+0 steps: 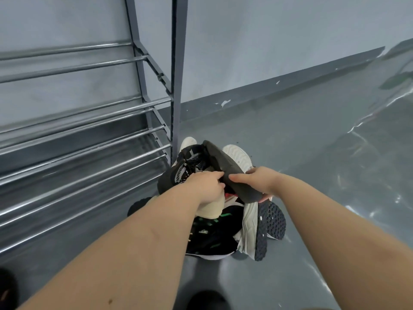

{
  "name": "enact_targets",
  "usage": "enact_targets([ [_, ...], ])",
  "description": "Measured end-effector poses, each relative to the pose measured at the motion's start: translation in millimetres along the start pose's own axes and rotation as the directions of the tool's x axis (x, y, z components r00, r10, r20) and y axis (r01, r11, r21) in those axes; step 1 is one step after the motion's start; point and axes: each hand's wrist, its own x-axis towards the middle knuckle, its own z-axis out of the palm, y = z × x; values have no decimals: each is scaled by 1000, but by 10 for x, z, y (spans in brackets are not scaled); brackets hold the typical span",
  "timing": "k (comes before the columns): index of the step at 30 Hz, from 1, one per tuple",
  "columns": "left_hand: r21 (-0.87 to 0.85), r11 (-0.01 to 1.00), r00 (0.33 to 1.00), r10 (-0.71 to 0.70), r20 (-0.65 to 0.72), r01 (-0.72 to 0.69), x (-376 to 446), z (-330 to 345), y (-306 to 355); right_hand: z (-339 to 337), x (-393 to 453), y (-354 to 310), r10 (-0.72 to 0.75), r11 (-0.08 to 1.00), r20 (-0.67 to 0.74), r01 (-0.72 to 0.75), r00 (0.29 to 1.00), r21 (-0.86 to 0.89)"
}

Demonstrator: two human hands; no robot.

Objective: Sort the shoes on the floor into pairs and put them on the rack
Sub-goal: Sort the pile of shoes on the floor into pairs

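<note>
- Right hand (257, 183) clamped on dark shoe (230, 173), sole up, raised for matching.
- Left hand (206, 186) pinching into shoe pile (225, 222) beside rack (176, 86), seeking its partner.

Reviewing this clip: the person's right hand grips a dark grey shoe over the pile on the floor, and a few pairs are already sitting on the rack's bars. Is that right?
Not quite. The rack holds no shoes in the head view; its visible bars are bare. The rest stands: the right hand grips the dark grey shoe over the pile on the floor, and the left hand reaches in beside it.
</note>
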Motion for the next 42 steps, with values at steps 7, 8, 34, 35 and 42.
enact_targets([
  [7, -516, 856, 989, -104, -108, 33, -276, -229, 213, -17, -476, -43, -60, 745, 186, -80, 981, 663],
  [8, -571, 820, 982, -143, -126, 46, -335, -261, 251, 0, -566, -78, -85, 708, 183, -70, 979, 702],
  [34, -754, 624, 963, -264, 45, 207, -2340, -1090, -531, 1280, -1996, -844, -386, 524, 209, 27, 899, 851],
  [35, -735, 635, 956, -289, 61, 238, -2386, -1109, -672, 1397, -1963, -879, -392, 561, 251, 14, 885, 828],
  [42, -817, 479, 923, -352, 156, 320, -2575, -336, -1696, 2259, -1557, -799, -333, 774, 467, -45, 819, 632],
])
